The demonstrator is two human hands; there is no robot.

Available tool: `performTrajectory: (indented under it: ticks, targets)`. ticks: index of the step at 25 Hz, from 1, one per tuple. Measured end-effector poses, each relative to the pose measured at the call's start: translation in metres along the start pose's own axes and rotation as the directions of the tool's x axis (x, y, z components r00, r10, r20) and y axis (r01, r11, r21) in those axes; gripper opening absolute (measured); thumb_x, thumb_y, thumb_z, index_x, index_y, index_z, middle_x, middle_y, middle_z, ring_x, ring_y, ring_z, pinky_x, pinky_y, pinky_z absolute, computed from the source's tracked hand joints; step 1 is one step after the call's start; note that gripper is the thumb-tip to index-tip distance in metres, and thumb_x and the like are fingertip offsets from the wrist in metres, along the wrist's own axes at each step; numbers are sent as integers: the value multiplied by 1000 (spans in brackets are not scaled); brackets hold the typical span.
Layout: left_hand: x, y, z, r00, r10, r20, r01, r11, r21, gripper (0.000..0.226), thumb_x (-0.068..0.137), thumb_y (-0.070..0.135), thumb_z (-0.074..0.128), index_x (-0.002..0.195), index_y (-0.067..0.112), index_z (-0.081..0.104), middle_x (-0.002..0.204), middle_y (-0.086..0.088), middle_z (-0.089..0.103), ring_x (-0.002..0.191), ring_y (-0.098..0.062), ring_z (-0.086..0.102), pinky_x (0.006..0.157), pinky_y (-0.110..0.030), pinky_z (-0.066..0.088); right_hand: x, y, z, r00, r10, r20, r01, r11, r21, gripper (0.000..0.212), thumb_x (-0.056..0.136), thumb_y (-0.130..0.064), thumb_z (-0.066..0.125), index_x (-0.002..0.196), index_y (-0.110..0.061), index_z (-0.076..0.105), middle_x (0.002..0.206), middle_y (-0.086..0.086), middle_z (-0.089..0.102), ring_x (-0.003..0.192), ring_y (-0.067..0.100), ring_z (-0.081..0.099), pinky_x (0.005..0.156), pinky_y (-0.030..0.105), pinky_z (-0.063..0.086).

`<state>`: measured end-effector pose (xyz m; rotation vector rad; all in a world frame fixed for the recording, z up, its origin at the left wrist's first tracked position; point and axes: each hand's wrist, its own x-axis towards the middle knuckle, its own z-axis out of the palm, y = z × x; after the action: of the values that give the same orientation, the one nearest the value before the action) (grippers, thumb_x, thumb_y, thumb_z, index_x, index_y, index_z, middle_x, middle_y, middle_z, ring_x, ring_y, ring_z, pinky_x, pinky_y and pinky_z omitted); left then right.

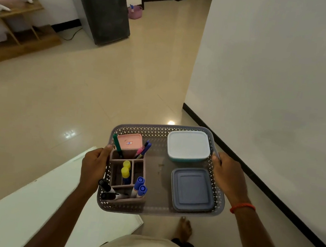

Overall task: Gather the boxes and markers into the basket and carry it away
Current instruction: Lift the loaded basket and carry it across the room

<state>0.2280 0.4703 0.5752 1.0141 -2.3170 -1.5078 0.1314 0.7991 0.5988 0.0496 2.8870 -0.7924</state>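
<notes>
Head view: grey perforated basket (pixel 163 131) held above floor, left hand (pixel 93 166) and right hand (pixel 228 177) gripping its side rims; contains marker organiser (pixel 125 198), white-lidded box (pixel 188 145), blue-lidded box (pixel 191 189), pink box (pixel 129 141).

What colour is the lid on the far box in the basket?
White lid, on a teal base; head view.

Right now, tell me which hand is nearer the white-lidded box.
Right. The right hand grips the basket rim just beside the white-lidded box; the left hand holds the opposite rim, across the marker organizer.
</notes>
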Motion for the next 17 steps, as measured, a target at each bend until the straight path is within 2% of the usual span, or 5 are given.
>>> performTrajectory:
  ticks: [3,7,13,17]
  targets:
    - [-1,17,33,998,-32,-50,31,1000,-1,53,101,38,51,58,8,54,51,-4,44,50,-17,37,54,-30,31,38,25,-15,998,-53,44,53,999,0,26,103,-33,39,85,-18,52,67,-4,54,60,7,50,49,24,28]
    - [-8,39,69,992,-75,-105,77,997,10,53,101,38,51,55,11,50,48,1,41,49,-15,34,53,-28,29,81,49,-31,991,-110,75,108,994,36,26,102,-32,40,86,-17,53,71,1,58,63,14,53,51,25,32]
    - [-12,62,93,971,-142,-193,141,990,-15,53,101,38,51,55,13,48,50,-1,42,49,-15,35,52,-26,28,128,50,-42,975,-173,140,165,984,65,27,103,-33,41,87,-15,53,72,2,58,64,17,55,52,25,34]
    - [-4,69,99,946,-184,-268,177,983,-53,53,101,39,51,55,13,47,51,-1,42,50,-15,34,53,-26,28,161,32,-45,956,-234,178,229,972,50,25,103,-31,40,88,-15,52,66,-5,49,59,4,45,50,21,28]
